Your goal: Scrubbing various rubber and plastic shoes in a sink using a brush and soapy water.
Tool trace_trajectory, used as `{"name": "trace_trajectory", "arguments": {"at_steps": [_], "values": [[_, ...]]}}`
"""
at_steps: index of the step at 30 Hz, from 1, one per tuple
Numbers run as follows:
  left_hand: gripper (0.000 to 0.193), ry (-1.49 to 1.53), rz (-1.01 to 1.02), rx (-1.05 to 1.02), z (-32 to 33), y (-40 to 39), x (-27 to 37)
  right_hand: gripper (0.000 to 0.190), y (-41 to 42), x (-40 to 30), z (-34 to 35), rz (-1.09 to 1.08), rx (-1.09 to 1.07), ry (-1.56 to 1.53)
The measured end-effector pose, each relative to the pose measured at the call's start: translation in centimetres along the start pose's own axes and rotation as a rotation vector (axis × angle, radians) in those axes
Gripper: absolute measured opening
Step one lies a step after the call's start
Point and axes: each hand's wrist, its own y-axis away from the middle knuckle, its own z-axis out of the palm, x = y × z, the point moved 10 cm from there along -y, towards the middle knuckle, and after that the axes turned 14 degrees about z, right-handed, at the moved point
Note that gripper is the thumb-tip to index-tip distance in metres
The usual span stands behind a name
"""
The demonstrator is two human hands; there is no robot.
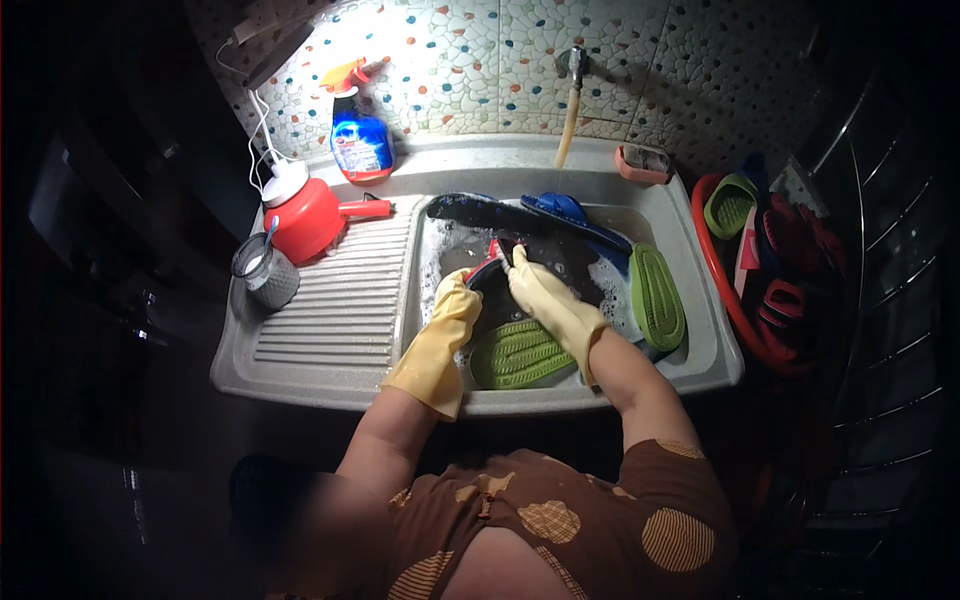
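Both hands wear pale yellow rubber gloves over the basin of a grey laundry sink (337, 397). My left hand (455, 300) grips a red-and-dark slipper (486, 270) just above murky, soapy water (559, 270). Against that slipper, my right hand (534, 281) presses what looks like a small scrub brush (505, 256) with pale bristles. A green slipper (517, 356) lies sole up near the front of the basin, and another green slipper (658, 296) leans on the right wall. Behind my hands float a black slipper (480, 212) and blue footwear (562, 208), partly under water.
On the ribbed drainboard (330, 322) are a red kettle-like pot (307, 225) and a glass jar (270, 277). A blue spray bottle (362, 146) stands on the back ledge. A hose hangs from the tap (576, 67). Right of it sit a pink soap dish (643, 165) and a red tub (712, 262) of footwear.
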Motion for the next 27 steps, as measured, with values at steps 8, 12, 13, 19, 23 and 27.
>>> {"name": "trace_trajectory", "arguments": {"at_steps": [8,12,13,19,23,27], "values": [[0.011,-0.150,0.124,0.034,-2.1,-2.9,-3.5,0.056,5.1,-2.5,0.8,-0.082,0.087,0.126],[0.013,-0.172,0.170,0.014,-0.7,-1.4,-0.3,0.058,0.2,-1.5,1.5,-0.092,0.167,0.060],[0.012,0.005,-0.054,0.058,-1.8,-1.7,-3.7,0.068,2.7,-2.7,3.4,-0.219,0.196,0.127],[0.028,-0.094,0.061,-0.057,0.4,-0.7,0.6,0.054,-1.7,0.3,-0.3,-0.207,0.409,0.210],[0.038,-0.091,0.000,-0.051,-0.2,1.0,3.3,0.058,-3.5,0.8,-1.2,-0.036,0.293,0.235],[0.036,-0.141,-0.004,-0.029,-0.7,0.4,2.1,0.059,-7.9,4.0,-1.3,0.332,0.318,0.013]]}}
